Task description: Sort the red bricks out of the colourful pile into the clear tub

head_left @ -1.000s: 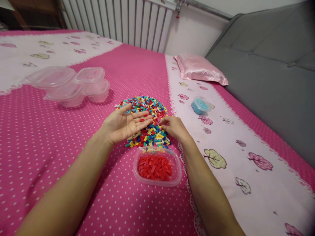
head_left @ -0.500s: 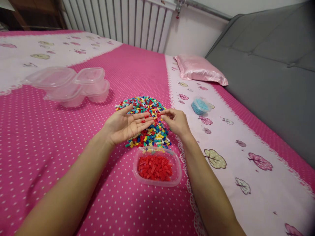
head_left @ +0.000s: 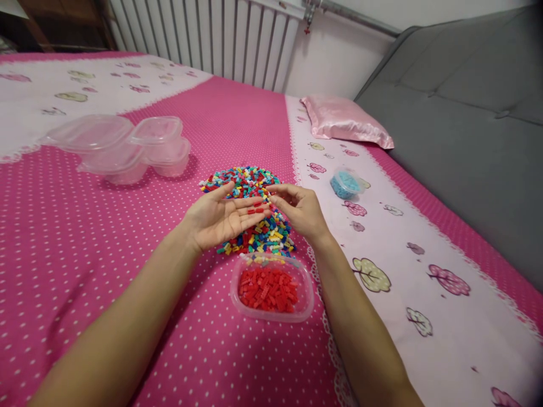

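Note:
My left hand (head_left: 223,217) is palm up with fingers stretched out, above the pile of small mixed-colour toy bricks (head_left: 271,237). A few red bricks (head_left: 257,211) rest on its fingers. Close to those fingertips is my right hand (head_left: 302,210), its thumb and index finger slightly apart and no brick visible between them. Nearer to me, a clear plastic container (head_left: 308,302) holds many loose red bricks (head_left: 268,289).
Clear lidded containers (head_left: 127,150) are stacked at the left on the pink dotted bedspread (head_left: 203,339). A small container of light blue bricks (head_left: 345,183) stands at the right. Farther back lie a pink pillow (head_left: 345,120), a grey headboard (head_left: 458,102) and a radiator (head_left: 212,39).
My right hand has moved slightly left, with its thumb and index finger now apart. Another red brick appears on my left fingers, which have shifted a little right.

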`<state>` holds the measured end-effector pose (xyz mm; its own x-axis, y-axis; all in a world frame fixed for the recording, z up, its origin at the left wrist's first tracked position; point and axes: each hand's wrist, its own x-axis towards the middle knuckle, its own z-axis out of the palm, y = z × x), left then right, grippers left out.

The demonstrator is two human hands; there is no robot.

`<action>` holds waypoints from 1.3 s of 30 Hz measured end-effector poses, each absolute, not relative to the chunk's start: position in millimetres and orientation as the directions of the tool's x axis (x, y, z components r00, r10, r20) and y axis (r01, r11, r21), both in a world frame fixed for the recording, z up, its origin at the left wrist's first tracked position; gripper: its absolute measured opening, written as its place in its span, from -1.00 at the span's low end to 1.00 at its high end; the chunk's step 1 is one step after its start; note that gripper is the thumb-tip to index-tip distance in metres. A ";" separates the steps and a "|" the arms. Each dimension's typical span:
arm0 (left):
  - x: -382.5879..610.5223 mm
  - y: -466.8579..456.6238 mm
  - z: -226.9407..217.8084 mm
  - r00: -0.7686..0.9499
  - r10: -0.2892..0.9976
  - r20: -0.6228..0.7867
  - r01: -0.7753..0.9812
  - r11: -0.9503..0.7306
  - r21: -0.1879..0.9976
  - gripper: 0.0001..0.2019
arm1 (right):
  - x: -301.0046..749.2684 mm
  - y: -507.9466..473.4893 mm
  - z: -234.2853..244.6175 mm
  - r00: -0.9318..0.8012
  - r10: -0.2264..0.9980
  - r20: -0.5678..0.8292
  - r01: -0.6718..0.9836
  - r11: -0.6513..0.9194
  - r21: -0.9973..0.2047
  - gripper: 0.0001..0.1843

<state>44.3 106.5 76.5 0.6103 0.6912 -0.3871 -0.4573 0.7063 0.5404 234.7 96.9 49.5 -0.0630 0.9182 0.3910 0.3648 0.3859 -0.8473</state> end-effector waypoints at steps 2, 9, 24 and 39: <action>43.0 107.0 77.4 0.588 0.704 -0.398 -0.465 0.697 0.546 -0.36 | 239.1 99.4 45.6 0.008 0.935 0.354 0.436 0.315 -0.843 -0.74; 39.7 110.5 77.5 0.479 0.767 -0.426 -0.524 0.639 0.563 -0.43 | 246.9 103.6 29.2 -0.012 0.988 0.152 0.765 0.107 -0.635 -0.67; 39.3 112.6 76.1 0.492 0.764 -0.417 -0.526 0.643 0.557 -0.45 | 255.9 100.4 33.3 0.084 0.993 -0.081 0.861 -0.113 -0.495 -0.96; 38.5 111.6 76.2 0.497 0.761 -0.417 -0.545 0.647 0.533 -0.44 | 268.2 103.4 31.2 0.236 0.972 0.023 0.880 -0.204 -0.429 -0.75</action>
